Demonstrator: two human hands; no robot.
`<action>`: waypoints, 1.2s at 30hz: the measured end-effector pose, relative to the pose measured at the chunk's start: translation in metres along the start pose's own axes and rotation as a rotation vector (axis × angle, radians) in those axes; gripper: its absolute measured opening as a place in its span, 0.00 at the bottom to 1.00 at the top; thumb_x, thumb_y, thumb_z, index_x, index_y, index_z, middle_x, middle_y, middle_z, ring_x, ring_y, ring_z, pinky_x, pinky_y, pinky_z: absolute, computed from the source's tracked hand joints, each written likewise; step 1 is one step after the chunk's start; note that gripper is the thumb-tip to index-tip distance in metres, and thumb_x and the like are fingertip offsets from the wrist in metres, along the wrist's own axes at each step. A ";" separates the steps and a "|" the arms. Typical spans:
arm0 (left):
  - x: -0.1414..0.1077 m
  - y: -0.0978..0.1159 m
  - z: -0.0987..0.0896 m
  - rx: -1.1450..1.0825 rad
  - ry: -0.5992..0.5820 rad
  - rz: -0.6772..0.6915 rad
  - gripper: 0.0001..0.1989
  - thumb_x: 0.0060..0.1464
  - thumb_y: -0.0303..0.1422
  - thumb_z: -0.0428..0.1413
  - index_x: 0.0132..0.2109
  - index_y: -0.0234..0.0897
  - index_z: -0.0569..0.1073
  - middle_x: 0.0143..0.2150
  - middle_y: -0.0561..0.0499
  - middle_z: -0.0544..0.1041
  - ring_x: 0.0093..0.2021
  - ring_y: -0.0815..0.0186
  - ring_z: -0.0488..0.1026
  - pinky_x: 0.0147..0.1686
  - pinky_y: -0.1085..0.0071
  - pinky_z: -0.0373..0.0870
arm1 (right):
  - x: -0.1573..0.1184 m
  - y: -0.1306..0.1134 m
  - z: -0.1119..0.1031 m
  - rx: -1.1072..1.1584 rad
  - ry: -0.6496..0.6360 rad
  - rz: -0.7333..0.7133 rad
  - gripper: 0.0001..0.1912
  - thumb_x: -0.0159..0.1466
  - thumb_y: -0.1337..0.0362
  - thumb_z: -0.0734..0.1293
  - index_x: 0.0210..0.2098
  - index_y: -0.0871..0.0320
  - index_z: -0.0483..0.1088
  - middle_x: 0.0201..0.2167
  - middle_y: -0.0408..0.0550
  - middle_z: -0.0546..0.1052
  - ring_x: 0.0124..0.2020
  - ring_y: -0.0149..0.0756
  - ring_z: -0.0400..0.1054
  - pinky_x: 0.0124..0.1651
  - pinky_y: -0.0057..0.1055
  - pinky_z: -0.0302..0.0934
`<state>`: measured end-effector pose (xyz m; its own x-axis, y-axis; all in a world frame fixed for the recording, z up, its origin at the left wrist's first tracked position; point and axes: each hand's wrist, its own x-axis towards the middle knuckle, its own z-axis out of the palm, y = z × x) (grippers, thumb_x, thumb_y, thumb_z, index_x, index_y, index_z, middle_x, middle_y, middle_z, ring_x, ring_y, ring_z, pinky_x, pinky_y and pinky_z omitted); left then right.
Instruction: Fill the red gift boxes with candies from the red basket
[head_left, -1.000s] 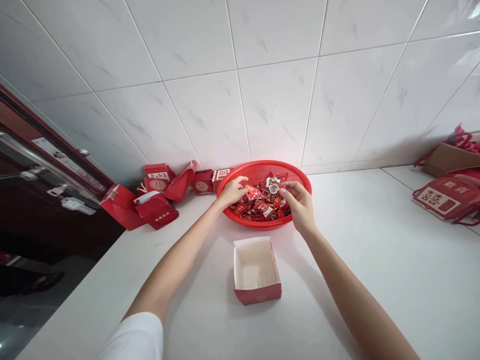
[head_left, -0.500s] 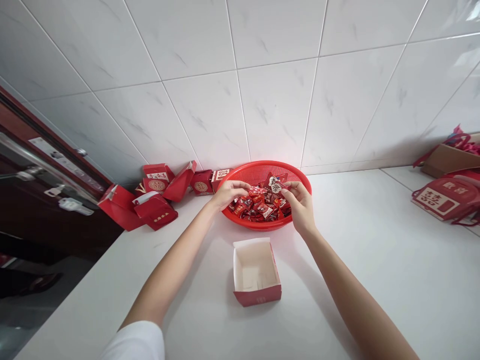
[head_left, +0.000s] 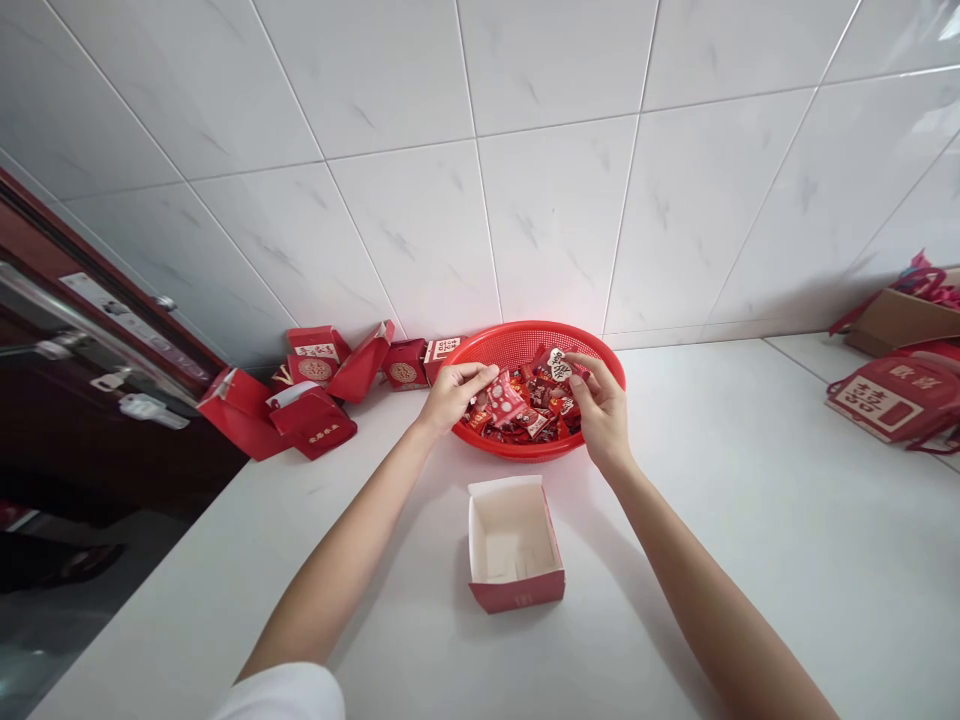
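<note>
A red plastic basket (head_left: 531, 452) stands against the wall, holding many wrapped candies (head_left: 534, 422). My left hand (head_left: 452, 395) is at its left rim, thumb and finger pinching a pink-red candy packet (head_left: 505, 400) with pale round spots. Over the basket's right side, my right hand (head_left: 602, 405) is closed on a dark red candy packet (head_left: 559, 366) bearing a white patch with dark characters. In front of the basket is a small red cardboard box (head_left: 517, 592) with its top open; its pale inside shows no contents.
Several red gift boxes (head_left: 311, 420) are grouped at the back left, beside a door with keys (head_left: 154, 410). On the right are a red bag-shaped box (head_left: 874, 400) and a brown carton (head_left: 911, 318) with pink-red stuff in it. A tiled wall (head_left: 555, 220) rises behind the white table (head_left: 750, 500).
The spotted packet in my left hand has come up and now faces me more fully. The packet in my right hand has turned slightly. The box has stayed put.
</note>
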<state>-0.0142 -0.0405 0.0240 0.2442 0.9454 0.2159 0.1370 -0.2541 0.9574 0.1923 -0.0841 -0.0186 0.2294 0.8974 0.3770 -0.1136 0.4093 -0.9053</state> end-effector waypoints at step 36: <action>-0.006 0.000 0.050 -0.067 0.107 0.107 0.21 0.50 0.52 0.66 0.28 0.37 0.80 0.27 0.52 0.77 0.30 0.65 0.71 0.34 0.69 0.68 | 0.001 -0.005 -0.001 0.029 -0.147 0.036 0.23 0.56 0.42 0.76 0.27 0.55 0.72 0.26 0.43 0.73 0.27 0.34 0.65 0.32 0.33 0.63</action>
<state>0.0324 -0.0562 0.0132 0.1495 0.9309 0.3333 0.0501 -0.3438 0.9377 0.1942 -0.0859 -0.0140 0.0812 0.9250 0.3712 -0.1473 0.3794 -0.9134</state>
